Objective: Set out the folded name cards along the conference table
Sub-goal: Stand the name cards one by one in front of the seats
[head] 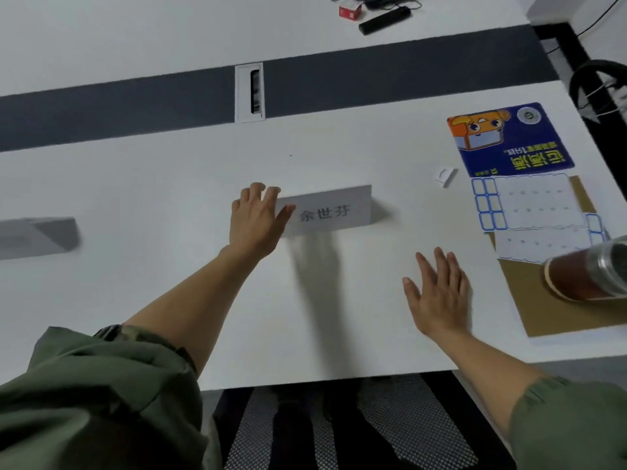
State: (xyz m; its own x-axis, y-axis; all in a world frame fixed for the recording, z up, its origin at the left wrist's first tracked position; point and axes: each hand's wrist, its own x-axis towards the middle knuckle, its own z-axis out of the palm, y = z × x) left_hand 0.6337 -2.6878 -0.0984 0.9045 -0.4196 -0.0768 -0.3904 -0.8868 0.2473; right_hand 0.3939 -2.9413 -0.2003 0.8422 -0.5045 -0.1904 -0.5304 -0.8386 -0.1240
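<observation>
A folded white name card [334,210] with three black characters stands upright near the middle of the white conference table [169,283]. My left hand [256,220] is at the card's left end, fingers straight on its top edge and thumb on its front face. My right hand [439,293] hovers open and flat over the table, below and to the right of the card, holding nothing. A second folded name card [37,236] stands at the far left, blurred.
At the right lie a blue booklet [509,139], label sticker sheets [529,206] on brown cardboard [559,313], a small white scrap [445,176] and a tipped brown bottle [590,274]. A cable port [249,93] sits in the dark centre strip. A mesh chair [356,425] is under the near edge.
</observation>
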